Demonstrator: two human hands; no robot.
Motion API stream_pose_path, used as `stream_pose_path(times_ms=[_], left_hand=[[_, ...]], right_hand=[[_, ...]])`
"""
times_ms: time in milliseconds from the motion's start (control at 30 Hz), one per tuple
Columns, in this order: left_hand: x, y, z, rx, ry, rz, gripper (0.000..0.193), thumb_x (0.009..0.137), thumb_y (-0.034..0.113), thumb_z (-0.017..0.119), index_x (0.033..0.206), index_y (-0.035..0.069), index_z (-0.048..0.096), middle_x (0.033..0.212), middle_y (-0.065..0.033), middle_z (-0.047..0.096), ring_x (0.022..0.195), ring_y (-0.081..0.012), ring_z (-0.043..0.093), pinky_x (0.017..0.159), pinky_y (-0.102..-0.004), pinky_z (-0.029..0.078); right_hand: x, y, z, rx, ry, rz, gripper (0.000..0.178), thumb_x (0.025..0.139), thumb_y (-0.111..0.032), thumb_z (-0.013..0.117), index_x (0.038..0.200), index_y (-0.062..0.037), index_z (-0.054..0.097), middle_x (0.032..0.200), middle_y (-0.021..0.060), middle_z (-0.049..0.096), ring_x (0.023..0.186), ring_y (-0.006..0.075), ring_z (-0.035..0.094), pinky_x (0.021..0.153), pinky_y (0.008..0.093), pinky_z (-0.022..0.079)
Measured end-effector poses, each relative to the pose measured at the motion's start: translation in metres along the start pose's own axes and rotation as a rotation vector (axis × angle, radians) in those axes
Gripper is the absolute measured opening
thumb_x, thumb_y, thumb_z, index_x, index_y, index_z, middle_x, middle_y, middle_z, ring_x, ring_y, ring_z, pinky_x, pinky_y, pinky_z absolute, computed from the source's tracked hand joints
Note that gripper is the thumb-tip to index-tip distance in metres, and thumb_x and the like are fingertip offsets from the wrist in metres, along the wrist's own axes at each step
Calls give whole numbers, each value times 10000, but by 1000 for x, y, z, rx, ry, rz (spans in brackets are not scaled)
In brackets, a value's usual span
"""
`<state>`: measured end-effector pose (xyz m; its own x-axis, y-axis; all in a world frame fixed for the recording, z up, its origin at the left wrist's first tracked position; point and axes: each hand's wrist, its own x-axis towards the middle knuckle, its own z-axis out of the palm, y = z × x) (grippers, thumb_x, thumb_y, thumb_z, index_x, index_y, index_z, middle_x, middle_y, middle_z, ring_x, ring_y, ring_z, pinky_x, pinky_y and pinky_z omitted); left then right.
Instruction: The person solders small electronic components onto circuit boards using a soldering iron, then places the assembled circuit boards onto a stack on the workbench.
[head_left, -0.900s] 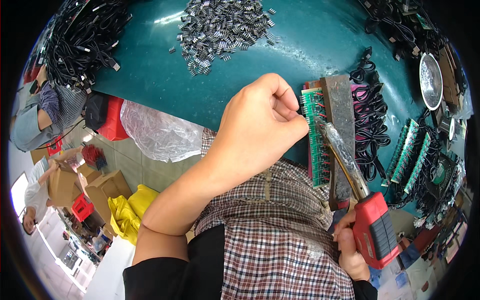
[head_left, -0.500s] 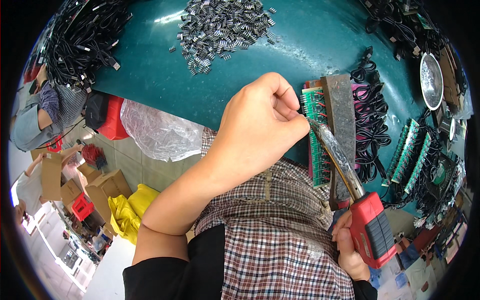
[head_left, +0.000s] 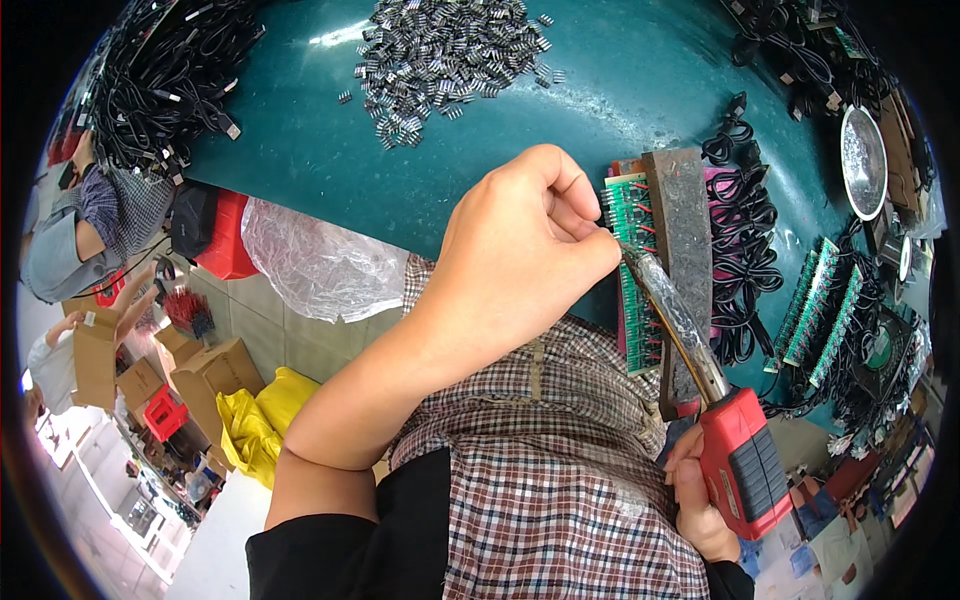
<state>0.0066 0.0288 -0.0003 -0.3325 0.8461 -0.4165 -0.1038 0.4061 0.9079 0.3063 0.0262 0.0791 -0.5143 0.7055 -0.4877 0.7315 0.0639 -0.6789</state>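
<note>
My left hand [head_left: 535, 240] is closed in a pinch at the left edge of a green circuit board strip [head_left: 630, 205]; what its fingertips hold is hidden. In my right hand [head_left: 703, 510], at the lower right, is a soldering iron [head_left: 745, 462] with a red and black handle. Its metal shaft slants up and left across the board, and the tip ends beside my left thumb. Short red wires stand along the strip. A dark grey bar [head_left: 682, 220] lies against the board's right side.
A heap of small black connectors [head_left: 440, 60] lies at the table's far side. Black cables [head_left: 740, 260] run beside the bar. More board strips [head_left: 808, 300] and a round metal dish [head_left: 863, 163] are at right. A cable pile [head_left: 165, 80] fills the far left. A person handles a cardboard box [head_left: 95, 355].
My hands, the soldering iron and the board stay almost still. In the left background, the person and the cardboard box have shifted slightly.
</note>
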Motion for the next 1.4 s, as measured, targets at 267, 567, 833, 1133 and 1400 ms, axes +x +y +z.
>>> stream_pose_path(times_ms=[267, 567, 833, 1133, 1400], left_hand=[[-1, 1, 0, -9, -2, -3, 206, 825, -37, 716, 902, 21, 534, 803, -28, 646, 712, -40, 610, 632, -197, 489], [-1, 0, 1, 10, -1, 16, 204, 829, -33, 715, 903, 24, 534, 798, -18, 637, 710, -34, 600, 629, -196, 483], [-1, 1, 1, 5, 2, 12, 203, 826, -35, 715, 905, 21, 537, 798, -19, 640, 708, -34, 600, 627, -199, 480], [-1, -1, -1, 68, 9, 55, 193, 832, -14, 736, 919, 15, 565, 795, -28, 666, 705, -47, 622, 628, -208, 496], [43, 13, -25, 699, 440, 519, 88, 856, 106, 766, 937, 70, 758, 780, -22, 683, 625, -120, 646, 597, -298, 513]], right_hand=[[-10, 4, 3, 50, 26, 0, 159, 890, -173, 663, 972, -50, 604, 786, 89, 604, 641, 206, 585, 602, 326, 495], [-3, 3, 1, 15, 14, -26, 169, 775, -122, 707, 920, -36, 694, 796, 112, 666, 638, 310, 658, 604, 373, 534], [-11, 8, 7, -121, 136, -55, 138, 761, -107, 724, 874, -35, 692, 760, 110, 657, 623, 305, 645, 604, 375, 523], [-14, -4, 0, -127, 119, 78, 176, 832, -215, 750, 904, -57, 720, 793, 85, 685, 657, 255, 643, 646, 363, 515], [-16, -6, 2, 39, 124, 140, 179, 847, -225, 739, 907, -59, 712, 810, 73, 685, 680, 274, 637, 652, 366, 509]])
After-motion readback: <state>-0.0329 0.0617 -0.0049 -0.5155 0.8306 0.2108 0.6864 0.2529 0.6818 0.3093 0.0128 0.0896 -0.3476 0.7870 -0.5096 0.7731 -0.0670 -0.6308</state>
